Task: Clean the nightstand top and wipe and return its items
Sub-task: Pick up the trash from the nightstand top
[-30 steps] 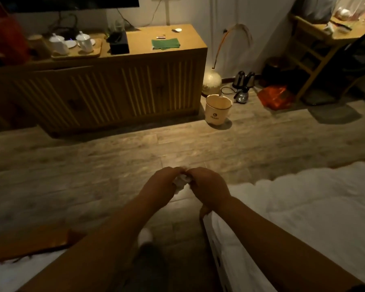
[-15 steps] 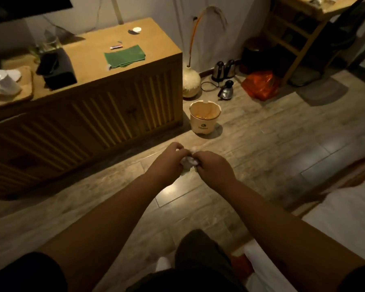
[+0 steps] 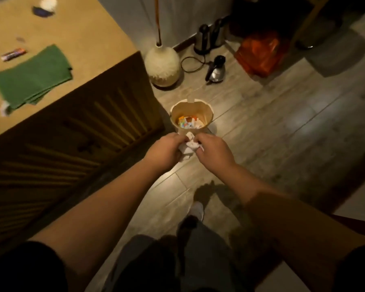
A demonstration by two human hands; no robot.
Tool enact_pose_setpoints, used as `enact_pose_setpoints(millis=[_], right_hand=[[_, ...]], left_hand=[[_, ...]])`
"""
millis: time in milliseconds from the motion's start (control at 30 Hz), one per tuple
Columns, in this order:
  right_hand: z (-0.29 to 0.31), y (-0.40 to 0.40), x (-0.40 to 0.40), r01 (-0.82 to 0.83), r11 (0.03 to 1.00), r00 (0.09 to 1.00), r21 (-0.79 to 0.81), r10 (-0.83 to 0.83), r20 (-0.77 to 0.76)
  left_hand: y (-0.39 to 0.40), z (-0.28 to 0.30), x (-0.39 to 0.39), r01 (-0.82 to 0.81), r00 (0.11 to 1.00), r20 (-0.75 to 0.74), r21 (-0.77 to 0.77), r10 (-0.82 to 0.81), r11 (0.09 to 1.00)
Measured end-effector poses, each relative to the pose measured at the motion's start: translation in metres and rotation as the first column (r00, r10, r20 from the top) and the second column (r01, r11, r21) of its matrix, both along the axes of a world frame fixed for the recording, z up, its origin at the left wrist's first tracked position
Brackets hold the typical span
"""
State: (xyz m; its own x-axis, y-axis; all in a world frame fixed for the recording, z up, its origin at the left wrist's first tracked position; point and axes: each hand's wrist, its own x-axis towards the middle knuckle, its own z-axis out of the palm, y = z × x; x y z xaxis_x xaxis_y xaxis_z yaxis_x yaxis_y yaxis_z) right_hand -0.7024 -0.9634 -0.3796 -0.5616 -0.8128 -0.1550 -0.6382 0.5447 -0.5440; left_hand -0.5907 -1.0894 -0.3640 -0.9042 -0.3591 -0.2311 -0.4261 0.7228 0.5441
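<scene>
Both our bare forearms stretched forward and down, our left hand [image 3: 164, 152] and right hand [image 3: 214, 151] close together, knuckles up, fingers curled and pinched inward.

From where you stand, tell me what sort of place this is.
Probably a hotel or guest bedroom: a long wooden sideboard, electric kettles on the wood-plank floor by the wall, and a small waste bin holding wrappers.
</scene>
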Motion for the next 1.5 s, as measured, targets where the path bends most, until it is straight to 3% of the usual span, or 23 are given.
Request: enact_pose_setpoints(millis=[167, 267, 467, 567, 667, 833, 967, 1100, 1167, 1333, 1500], right_hand=[[-0.085, -0.076, -0.086, 0.148, 0.987, 0.986, 0.069, -0.152, 0.061], [-0.140, -0.109, -0.120, 0.231, 0.969, 0.963, 0.086, -0.240, 0.119], [-0.254, -0.178, -0.172, 0.382, 0.918, 0.902, 0.109, -0.396, 0.172], [-0.291, -0.199, -0.188, 0.386, 0.911, 0.882, 0.143, -0.410, 0.232], [-0.315, -0.206, -0.200, 0.289, 0.931, 0.916, 0.223, -0.337, 0.218], [-0.320, -0.196, -0.199, 0.284, 0.850, 0.861, 0.443, -0.430, 0.273], [-0.305, -0.182, -0.191, 0.283, 0.848, 0.852, 0.448, -0.437, 0.289], [-0.279, -0.168, -0.177, 0.403, 0.792, 0.748, 0.459, -0.574, 0.334], [-0.261, -0.150, -0.166, 0.488, 0.767, 0.744, 0.418, -0.615, 0.260], [-0.194, -0.072, -0.133, 0.697, 0.626, 0.627, 0.350, -0.769, 0.128], [-0.108, 0.044, -0.084, 0.876, 0.403, 0.398, 0.265, -0.914, 0.074]], left_hand=[[-0.070, -0.092, -0.095, 0.022, 1.000, 0.005, 0.065, -0.022, 0.998], [-0.107, -0.155, -0.137, 0.068, 0.997, -0.043, 0.107, -0.064, 0.992], [-0.179, -0.267, -0.204, 0.111, 0.994, 0.002, 0.171, -0.113, 0.979], [-0.204, -0.303, -0.219, 0.182, 0.958, 0.195, 0.147, -0.209, 0.972], [-0.220, -0.319, -0.221, 0.175, 0.901, 0.388, 0.086, -0.194, 0.981], [-0.232, -0.317, -0.220, 0.218, 0.881, 0.414, 0.076, -0.230, 0.973], [-0.224, -0.310, -0.228, 0.255, 0.863, 0.424, 0.100, -0.274, 0.962], [-0.197, -0.280, -0.241, 0.363, 0.853, 0.374, 0.080, -0.365, 0.929], [-0.176, -0.258, -0.248, 0.461, 0.830, 0.320, 0.071, -0.458, 0.885], [-0.098, -0.194, -0.259, 0.710, 0.687, 0.199, 0.019, -0.699, 0.703], [0.012, -0.121, -0.258, 0.857, 0.514, 0.099, -0.021, -0.852, 0.514]])
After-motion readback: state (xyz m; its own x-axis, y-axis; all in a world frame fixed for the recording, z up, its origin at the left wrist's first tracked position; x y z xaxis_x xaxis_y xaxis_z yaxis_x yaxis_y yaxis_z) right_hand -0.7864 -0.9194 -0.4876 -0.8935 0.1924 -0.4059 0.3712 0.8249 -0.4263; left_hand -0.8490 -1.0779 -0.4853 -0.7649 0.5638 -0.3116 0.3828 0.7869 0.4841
